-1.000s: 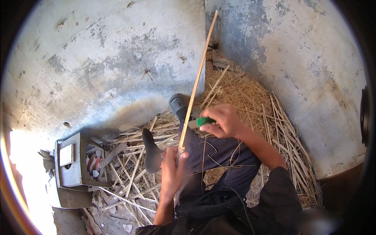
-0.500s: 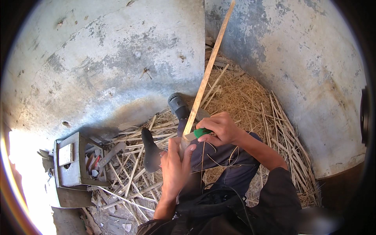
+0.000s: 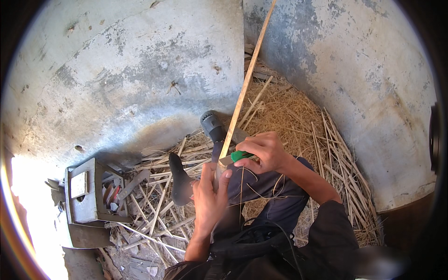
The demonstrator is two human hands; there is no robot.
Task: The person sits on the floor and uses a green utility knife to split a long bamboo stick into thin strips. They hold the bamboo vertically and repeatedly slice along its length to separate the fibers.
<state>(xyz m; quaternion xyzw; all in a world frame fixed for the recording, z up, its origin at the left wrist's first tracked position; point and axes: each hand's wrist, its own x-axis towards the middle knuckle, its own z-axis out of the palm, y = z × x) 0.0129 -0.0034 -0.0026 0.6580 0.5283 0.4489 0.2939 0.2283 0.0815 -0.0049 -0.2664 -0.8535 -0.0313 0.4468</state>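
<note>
My left hand (image 3: 209,198) grips the lower end of a long, narrow strip of pale wood or bamboo (image 3: 245,91), thumb along one side. The strip slants up and away past the top of the view. Closed around the green handle of a knife (image 3: 240,156) is my right hand (image 3: 264,151). The short blade lies against the strip just above my left fingers; its edge is too small to make out. Thin curled shavings (image 3: 254,190) rest on my dark trousers below the hands.
Loose sticks (image 3: 158,205) litter the floor to the left, near my dark shoe (image 3: 212,126). A heap of straw-like shavings (image 3: 289,112) lies ahead, with long sticks (image 3: 345,172) along the right wall. A battered wooden box (image 3: 88,191) stands at the left. Worn walls (image 3: 154,60) enclose the corner.
The strip's far end has swung slightly left, and the strip shows narrower. My right hand and the knife have tilted a little against it. The left hand keeps its hold.
</note>
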